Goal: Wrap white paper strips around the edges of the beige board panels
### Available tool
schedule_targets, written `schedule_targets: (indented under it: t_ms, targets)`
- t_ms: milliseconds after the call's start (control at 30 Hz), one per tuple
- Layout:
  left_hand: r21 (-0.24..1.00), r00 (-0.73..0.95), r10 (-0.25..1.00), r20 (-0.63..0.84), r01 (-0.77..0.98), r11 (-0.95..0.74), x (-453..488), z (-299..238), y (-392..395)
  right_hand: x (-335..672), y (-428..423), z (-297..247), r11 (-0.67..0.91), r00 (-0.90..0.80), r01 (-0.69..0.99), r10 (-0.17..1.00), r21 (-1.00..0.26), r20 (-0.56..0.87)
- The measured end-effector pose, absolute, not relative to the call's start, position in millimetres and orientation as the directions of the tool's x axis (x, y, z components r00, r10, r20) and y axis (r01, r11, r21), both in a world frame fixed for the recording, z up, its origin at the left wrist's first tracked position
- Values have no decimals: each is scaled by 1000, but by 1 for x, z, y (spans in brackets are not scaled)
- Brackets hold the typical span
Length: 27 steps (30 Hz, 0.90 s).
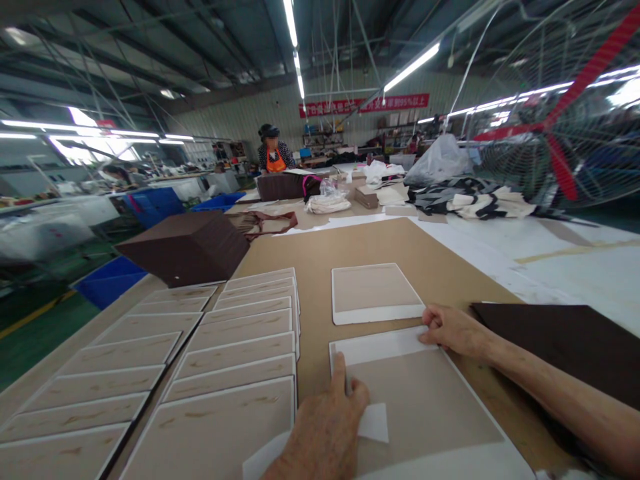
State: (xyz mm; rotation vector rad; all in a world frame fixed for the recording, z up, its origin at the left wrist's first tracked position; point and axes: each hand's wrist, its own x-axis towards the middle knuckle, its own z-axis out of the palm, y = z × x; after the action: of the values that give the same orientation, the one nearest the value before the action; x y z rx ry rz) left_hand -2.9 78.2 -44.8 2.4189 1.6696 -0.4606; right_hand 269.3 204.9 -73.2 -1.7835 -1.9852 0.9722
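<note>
A beige panel with white borders (420, 400) lies in front of me on tan board. My left hand (325, 427) rests at its left side, index finger stretched along the edge near the upper left corner, thumb apart. Scraps of white paper (376, 423) stick out on both sides of that hand; whether they join beneath it is hidden. At the panel's upper right corner, my right hand (445, 330) is closed, its thumb and finger pinching the edge. Just beyond lies a second beige panel with white edging (375, 287), close to my right fingertips.
Overlapping beige panels (240, 347) run in two rows on the left. Behind them stands a dark brown stack (193, 243). Dark brown sheets (560, 340) lie under my right forearm's far side. A large fan (545, 127) stands right; a person (274, 153) is across the table.
</note>
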Motion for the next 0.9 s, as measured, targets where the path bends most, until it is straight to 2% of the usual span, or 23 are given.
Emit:
schedule_targets:
  t_ms: [167,333,400,467,567,667,900]
  targets:
    - [-31,342,874,-345,926,-375,-4,-46,79,271,209,-67,26,-162,827,968,-561,-193]
    - [-49,348,886,-305,924,-380,-3,-46,77,260,188,-51,77,-93,908,996,-412,-17]
    - [-55,348,888,-300,923,-380,-3,-46,77,243,168,-47,192,-180,902,981,-387,67]
    - [-67,341,893,-292,925,-375,-3,-46,78,222,145,-47,390,-387,841,918,-375,88]
    - [-80,335,897,-287,925,-371,-4,-47,78,198,119,-51,536,-604,747,794,-393,-67]
    - [-95,329,896,-299,924,-371,-5,-48,79,197,112,-55,501,-584,776,801,-382,-135]
    - [-60,305,894,-329,938,-342,-5,-48,80,239,124,-75,258,-284,938,955,-233,-89]
